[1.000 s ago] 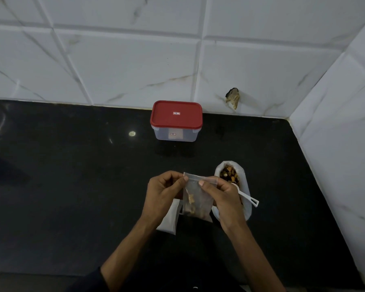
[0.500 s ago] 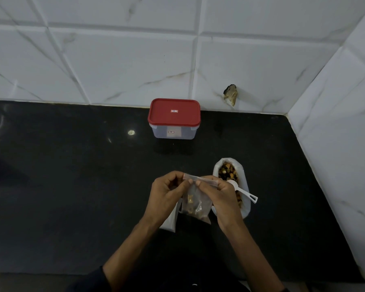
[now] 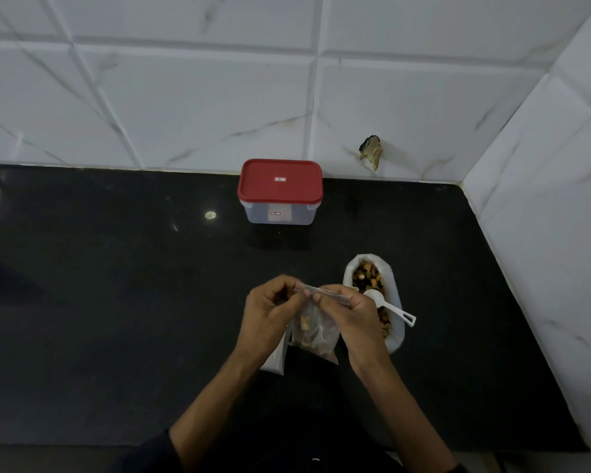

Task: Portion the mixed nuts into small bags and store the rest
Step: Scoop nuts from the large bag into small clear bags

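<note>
Mixed nuts part-portioned: small bag (image 3: 316,331) held above worktop (image 3: 116,302), left hand (image 3: 270,315) and right hand (image 3: 350,314) pinching its top strip, now pressed flatter than a second ago. Sealing likely underway. Bulk bag (image 3: 394,302) beside, scoop (image 3: 388,305) resting inside.

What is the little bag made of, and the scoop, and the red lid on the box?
The small bag looks like thin clear plastic film: the nuts show through it and it crinkles. The scoop seems hard white plastic, smooth and evenly coloured. The red lid looks like moulded plastic with a dull sheen; its box is cloudy, see-through plastic, probably.
</note>
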Motion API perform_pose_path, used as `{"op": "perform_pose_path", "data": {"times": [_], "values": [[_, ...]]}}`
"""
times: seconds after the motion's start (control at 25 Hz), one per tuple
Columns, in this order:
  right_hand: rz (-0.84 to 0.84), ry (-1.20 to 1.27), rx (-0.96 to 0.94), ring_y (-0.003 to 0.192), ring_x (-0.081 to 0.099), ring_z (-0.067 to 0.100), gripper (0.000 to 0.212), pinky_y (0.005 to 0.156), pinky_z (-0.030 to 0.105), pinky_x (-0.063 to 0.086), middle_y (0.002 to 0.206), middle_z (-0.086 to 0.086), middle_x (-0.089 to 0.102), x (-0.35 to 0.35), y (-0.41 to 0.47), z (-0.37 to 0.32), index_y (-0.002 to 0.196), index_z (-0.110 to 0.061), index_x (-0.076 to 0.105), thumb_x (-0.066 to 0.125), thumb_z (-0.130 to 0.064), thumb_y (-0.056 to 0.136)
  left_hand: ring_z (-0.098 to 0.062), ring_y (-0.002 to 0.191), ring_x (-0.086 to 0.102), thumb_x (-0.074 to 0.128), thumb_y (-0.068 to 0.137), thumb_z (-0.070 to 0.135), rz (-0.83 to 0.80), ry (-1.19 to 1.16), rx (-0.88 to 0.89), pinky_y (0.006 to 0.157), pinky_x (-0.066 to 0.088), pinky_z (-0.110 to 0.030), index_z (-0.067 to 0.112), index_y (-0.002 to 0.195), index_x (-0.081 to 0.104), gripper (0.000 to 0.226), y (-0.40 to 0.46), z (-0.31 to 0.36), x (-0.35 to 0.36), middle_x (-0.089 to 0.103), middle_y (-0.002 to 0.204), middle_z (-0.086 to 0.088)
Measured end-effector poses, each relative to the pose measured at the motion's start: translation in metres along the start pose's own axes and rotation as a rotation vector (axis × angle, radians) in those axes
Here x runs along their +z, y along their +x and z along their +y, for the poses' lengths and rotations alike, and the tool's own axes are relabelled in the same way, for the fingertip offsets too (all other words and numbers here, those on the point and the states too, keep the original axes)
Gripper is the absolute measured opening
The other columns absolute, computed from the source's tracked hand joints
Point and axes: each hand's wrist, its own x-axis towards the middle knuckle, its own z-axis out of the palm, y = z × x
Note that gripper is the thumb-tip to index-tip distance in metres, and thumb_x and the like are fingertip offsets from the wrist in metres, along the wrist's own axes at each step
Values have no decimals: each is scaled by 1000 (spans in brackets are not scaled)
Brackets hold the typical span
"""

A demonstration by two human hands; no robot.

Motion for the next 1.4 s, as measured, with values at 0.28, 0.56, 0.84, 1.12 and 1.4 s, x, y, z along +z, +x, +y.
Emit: {"op": "perform_pose_path", "data": {"times": [0.28,0.56,0.84,1.12,1.4], "values": [[-14,-50,-45,87,70,15,11,74,25,56,90,5,73,0,0,-2,95,-12,71,66,-16,86,-22,74,61,59,91,14,-42,-7,-19,67,51,-29,9,86,66,10,-1,-2,1,64,80,-12],[16,-3,13,94,69,19,11,83,34,56,96,7,72,-1,0,1,97,-12,70,64,-11,88,-34,77,63,60,89,16,-15,-6,24,69,53,-41,8,86,69,12,0,0,0,66,80,-11],[95,-18,-38,88,70,18,8,76,31,58,89,5,72,-8,-2,6,90,-11,70,63,-8,88,-27,77,63,58,91,13,-86,-3,-36,68,53,-32,7,87,65,10,-1,0,-4,64,84,-11],[80,38,-5,88,71,19,10,75,29,57,91,8,73,-9,-1,7,95,-8,70,62,-8,89,-21,79,66,59,89,16,-79,-28,-50,71,55,-29,8,88,67,12,-2,4,1,68,83,-7],[50,3,-20,88,70,20,8,75,30,57,90,7,73,-11,-1,7,92,-10,70,63,-10,89,-27,80,66,61,89,5,-2,33,-24,71,56,-33,6,89,68,7,-2,-3,-1,68,83,-10]]}}
